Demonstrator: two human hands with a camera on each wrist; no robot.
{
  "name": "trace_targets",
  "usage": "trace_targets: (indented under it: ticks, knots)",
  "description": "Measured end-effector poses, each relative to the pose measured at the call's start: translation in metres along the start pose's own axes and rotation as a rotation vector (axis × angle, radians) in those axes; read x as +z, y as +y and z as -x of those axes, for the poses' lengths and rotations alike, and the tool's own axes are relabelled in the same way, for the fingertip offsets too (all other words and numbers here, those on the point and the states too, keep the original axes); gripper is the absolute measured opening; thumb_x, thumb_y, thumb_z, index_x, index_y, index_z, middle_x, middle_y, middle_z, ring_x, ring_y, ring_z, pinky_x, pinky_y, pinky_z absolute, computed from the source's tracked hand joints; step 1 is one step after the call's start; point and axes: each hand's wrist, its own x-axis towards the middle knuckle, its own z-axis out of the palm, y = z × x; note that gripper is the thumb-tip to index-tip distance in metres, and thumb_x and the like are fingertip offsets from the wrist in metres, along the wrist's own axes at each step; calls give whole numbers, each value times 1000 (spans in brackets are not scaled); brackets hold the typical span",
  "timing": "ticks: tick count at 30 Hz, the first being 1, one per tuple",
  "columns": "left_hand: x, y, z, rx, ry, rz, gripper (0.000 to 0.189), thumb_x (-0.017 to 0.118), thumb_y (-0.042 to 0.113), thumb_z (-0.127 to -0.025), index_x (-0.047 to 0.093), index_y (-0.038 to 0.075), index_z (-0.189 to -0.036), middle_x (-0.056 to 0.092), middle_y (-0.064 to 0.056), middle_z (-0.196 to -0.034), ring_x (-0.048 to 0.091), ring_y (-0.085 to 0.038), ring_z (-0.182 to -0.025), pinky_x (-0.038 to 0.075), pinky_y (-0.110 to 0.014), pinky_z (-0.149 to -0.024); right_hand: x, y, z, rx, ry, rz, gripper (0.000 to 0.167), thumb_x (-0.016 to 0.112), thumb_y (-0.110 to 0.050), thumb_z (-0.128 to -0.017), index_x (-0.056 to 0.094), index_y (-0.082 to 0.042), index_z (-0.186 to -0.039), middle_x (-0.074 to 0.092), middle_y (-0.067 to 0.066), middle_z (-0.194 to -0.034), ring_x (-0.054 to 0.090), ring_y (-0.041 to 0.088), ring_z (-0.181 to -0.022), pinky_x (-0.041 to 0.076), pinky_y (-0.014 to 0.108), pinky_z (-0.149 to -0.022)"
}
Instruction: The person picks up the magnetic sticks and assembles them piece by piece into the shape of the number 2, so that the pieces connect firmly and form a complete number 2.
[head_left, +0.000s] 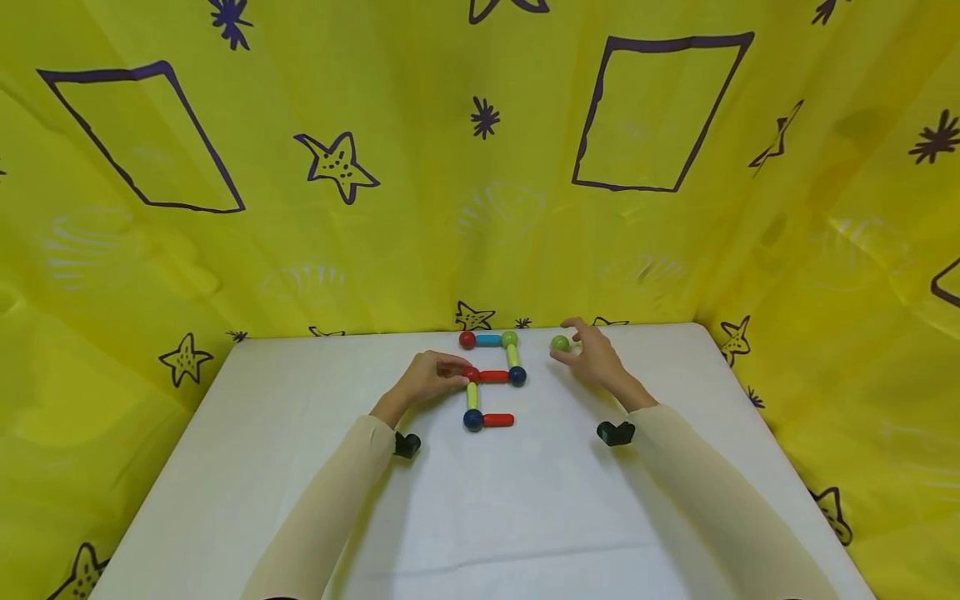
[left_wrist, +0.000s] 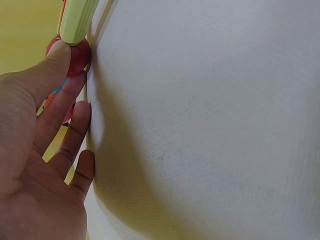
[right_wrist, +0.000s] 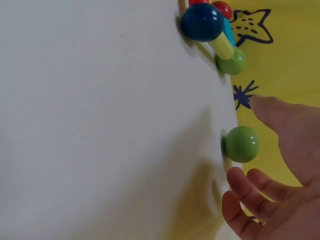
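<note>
A zigzag chain of coloured balls and short rods lies on the white table. My left hand (head_left: 431,379) pinches the chain's middle red ball (left_wrist: 79,56) between thumb and index finger, its other fingers loosely bent. From that ball a red rod (head_left: 493,377) leads to a dark blue ball (head_left: 517,377), and a yellow-green rod (head_left: 472,396) to the nearer dark blue ball (head_left: 472,419). To the right of the chain sits a loose green ball (right_wrist: 242,144). Around it, apart from it in the right wrist view, my right hand (head_left: 596,358) has thumb and fingers spread.
The chain's far end has a red ball (head_left: 467,339), a blue rod (head_left: 488,340) and a green ball (head_left: 510,338) by the table's back edge. A red rod (head_left: 498,420) forms its near end. A yellow patterned curtain (head_left: 420,208) rises behind the table (head_left: 525,517).
</note>
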Motion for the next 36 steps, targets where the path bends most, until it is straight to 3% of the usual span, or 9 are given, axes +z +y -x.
trace_targets:
  ticks: [8,18,27,36]
  knots:
    - [2,-1,-1,1,-5,8,31,80,22,-92,77,13,-121,77,2,-103,66,-16,-95,52,-36,-91,7,3,-8,134,-13,-41,56,73,-31,-96,47,-7,-140,61,28,-127,59,44,-114,47,59,-95]
    - [1,0,-2,12,-4,3,30,79,21,-93,77,12,-121,77,1,-104,64,-15,-91,52,-33,-88,12,3,-10,182,28,-3,45,69,-29,-98,51,-8,-133,64,24,-122,61,40,-108,48,52,-89]
    - [1,0,-3,-15,-4,11,30,79,21,-92,77,13,-121,77,3,-102,64,-15,-91,51,-33,-88,13,3,-12,180,31,23,41,68,-27,-99,53,-6,-131,64,24,-127,61,41,-113,48,53,-92]
    - [0,-2,-2,-14,-11,13,31,79,22,-92,77,13,-121,77,2,-103,65,-15,-93,51,-35,-90,14,7,-12,88,7,-13,35,66,-16,-98,57,-3,-129,64,26,-127,59,44,-116,46,57,-98]
